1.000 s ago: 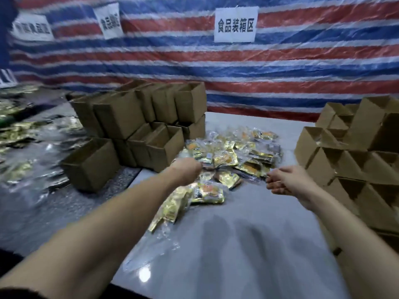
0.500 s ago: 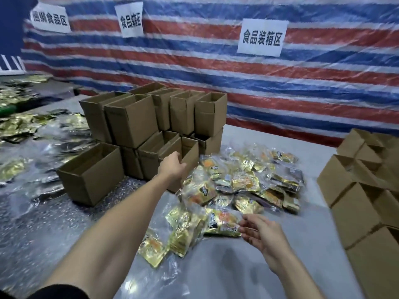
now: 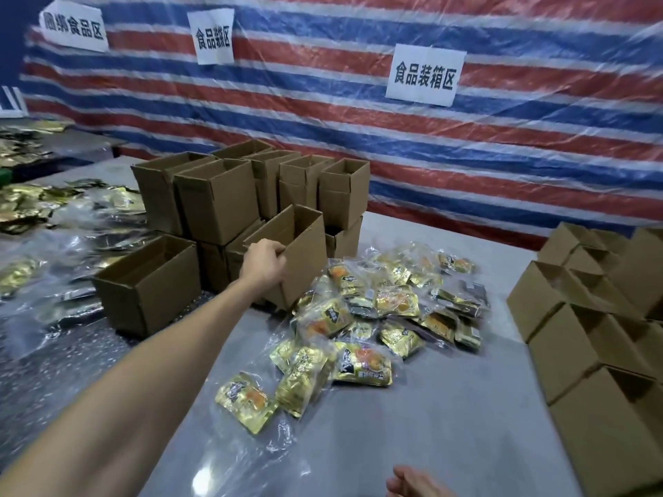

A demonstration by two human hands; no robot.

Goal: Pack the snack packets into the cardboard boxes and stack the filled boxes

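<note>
My left hand (image 3: 263, 264) grips the near wall of an open, empty cardboard box (image 3: 305, 256), which is tilted and lifted off the stack of empty boxes (image 3: 219, 199) behind it. Several gold snack packets (image 3: 376, 317) in clear wrap lie in a heap on the grey table (image 3: 448, 425), just right of that box. One packet (image 3: 245, 401) lies nearest to me. My right hand (image 3: 412, 484) shows only partly at the bottom edge, low over the table, holding nothing that I can see.
Another open box (image 3: 147, 281) stands at the left on a speckled surface. More open boxes (image 3: 592, 335) are stacked along the right edge. Gold packets (image 3: 32, 206) cover the far left table. A striped tarp (image 3: 358, 120) with paper signs closes the back.
My left hand reached from the packets to the box stack, took hold of a box and tilted it up. My right hand drew back toward me, to the frame's bottom edge.
</note>
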